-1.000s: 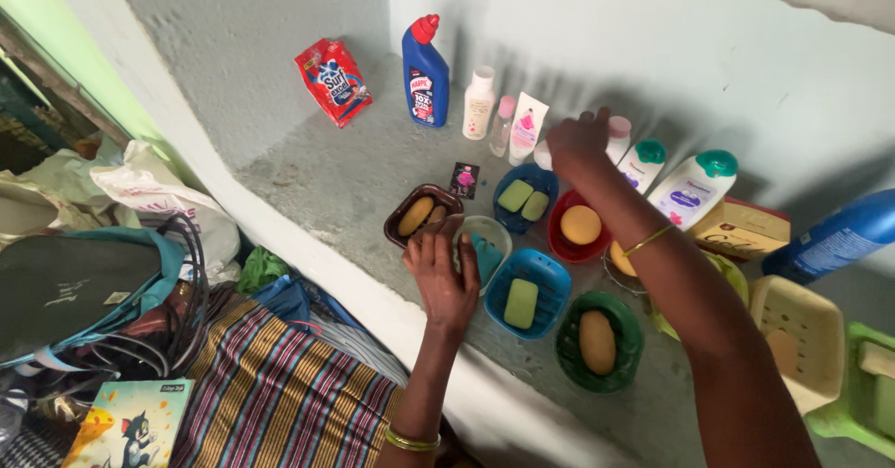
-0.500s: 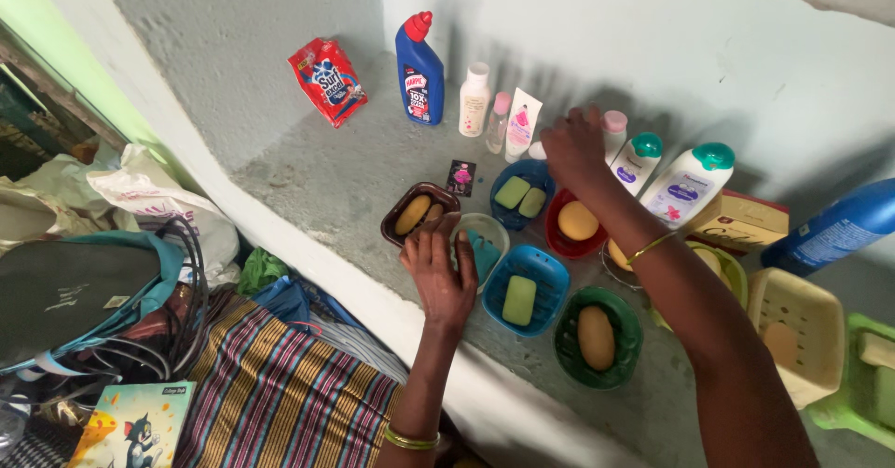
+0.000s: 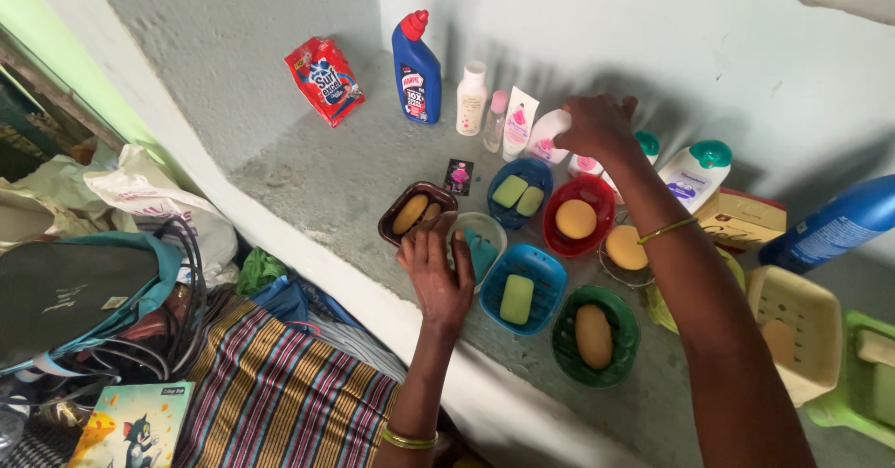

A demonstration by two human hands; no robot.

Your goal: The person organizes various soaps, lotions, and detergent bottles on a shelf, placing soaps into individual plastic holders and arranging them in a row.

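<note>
My right hand point(image 3: 597, 123) grips a white bottle point(image 3: 548, 136) with a pink label and holds it tilted, lifted above the back row of bottles. My left hand point(image 3: 435, 268) lies flat on the shelf, fingers touching the brown soap dish point(image 3: 405, 195) and the pale dish point(image 3: 494, 227) with a teal soap. Around them stand a dark blue dish point(image 3: 534, 172) with two green soaps, a red dish point(image 3: 597, 194) with an orange soap, a blue dish point(image 3: 548, 270) with a green soap and a green dish point(image 3: 621, 330) with a yellow-brown soap.
Along the wall stand a red packet point(image 3: 324, 80), a blue cleaner bottle point(image 3: 416, 70), small white bottles point(image 3: 471, 98), a white tube point(image 3: 517, 123), a green-capped bottle point(image 3: 697, 175), a carton point(image 3: 741, 218) and a blue can point(image 3: 834, 224). Yellow basket point(image 3: 800, 331) at right. Bags and cloth lie below the ledge point(image 3: 308, 263).
My right hand has closed on the white bottle and lifted it, tilting it leftward, and shifted slightly right. My left hand stays put.
</note>
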